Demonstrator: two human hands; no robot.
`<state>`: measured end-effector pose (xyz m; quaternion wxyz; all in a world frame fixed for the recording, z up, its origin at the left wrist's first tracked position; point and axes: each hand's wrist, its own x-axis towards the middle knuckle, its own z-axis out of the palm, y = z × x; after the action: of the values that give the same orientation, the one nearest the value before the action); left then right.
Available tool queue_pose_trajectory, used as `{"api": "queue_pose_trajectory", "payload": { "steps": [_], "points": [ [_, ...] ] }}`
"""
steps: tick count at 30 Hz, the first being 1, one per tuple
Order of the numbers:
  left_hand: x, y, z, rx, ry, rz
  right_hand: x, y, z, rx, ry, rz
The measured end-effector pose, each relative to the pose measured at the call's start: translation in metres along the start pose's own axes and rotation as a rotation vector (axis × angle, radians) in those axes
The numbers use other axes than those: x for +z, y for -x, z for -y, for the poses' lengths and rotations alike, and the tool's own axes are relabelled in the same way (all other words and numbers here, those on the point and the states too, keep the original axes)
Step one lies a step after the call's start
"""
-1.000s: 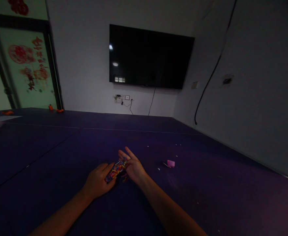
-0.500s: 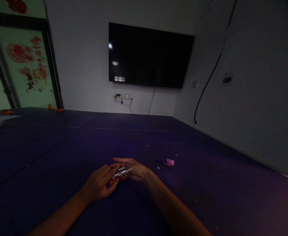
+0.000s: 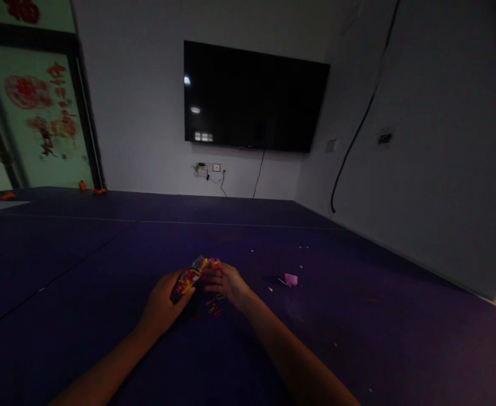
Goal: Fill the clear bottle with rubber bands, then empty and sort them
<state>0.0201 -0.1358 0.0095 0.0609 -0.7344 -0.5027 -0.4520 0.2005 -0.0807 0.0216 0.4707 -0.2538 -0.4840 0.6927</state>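
A dark purple surface [image 3: 358, 293] fills the lower half of the frame, its seams running across the middle and down toward the left; in this dim light I cannot make out its material. At the upper left stands a door [image 3: 31, 135] with red decorations, cut off by the edge, and a television [image 3: 256, 98] hangs at upper centre, its screen dark. A pale sheet [image 3: 8, 206] at the far left is cut off too.

My left grip [image 3: 165, 296], below and left of centre, is closed around a clear container [image 3: 187, 279] full of coloured bands [image 3: 207, 263]. I seem to hold it tilted so its upper end leans toward my right grip [image 3: 214, 277], where bands bunch past the rim. My palm covers its lower end, and I cannot see whether there is a lid. My right fingers are half curled beside that upper end, probably placed there to be close to the bands; I cannot tell whether the fingertips pinch any, since everything there blurs together.

A pink piece [image 3: 290, 279] lies right of centre, well apart from my hands, its exact shape unclear. Loose bands [image 3: 214, 309] lie below my right fingers, and tiny white scraps [image 3: 270, 289] dot the surface farther right.
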Motion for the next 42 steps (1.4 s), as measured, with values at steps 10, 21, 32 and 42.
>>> {"api": "queue_pose_trajectory", "payload": {
  "steps": [10,21,32,42],
  "points": [
    [-0.003,-0.004,0.000,-0.214,0.155,-0.059,-0.003,0.011,-0.023,-0.434,0.943,-0.055],
    [-0.005,-0.004,-0.001,-0.250,0.201,-0.072,0.018,0.023,-0.019,-0.716,1.251,0.213],
    [0.001,0.002,0.004,-0.034,0.129,0.111,0.015,0.024,-0.022,-0.709,0.846,-0.150],
    [-0.001,-0.001,0.002,-0.175,0.162,0.049,0.013,0.025,-0.019,-0.749,0.943,-0.239]
  ]
}}
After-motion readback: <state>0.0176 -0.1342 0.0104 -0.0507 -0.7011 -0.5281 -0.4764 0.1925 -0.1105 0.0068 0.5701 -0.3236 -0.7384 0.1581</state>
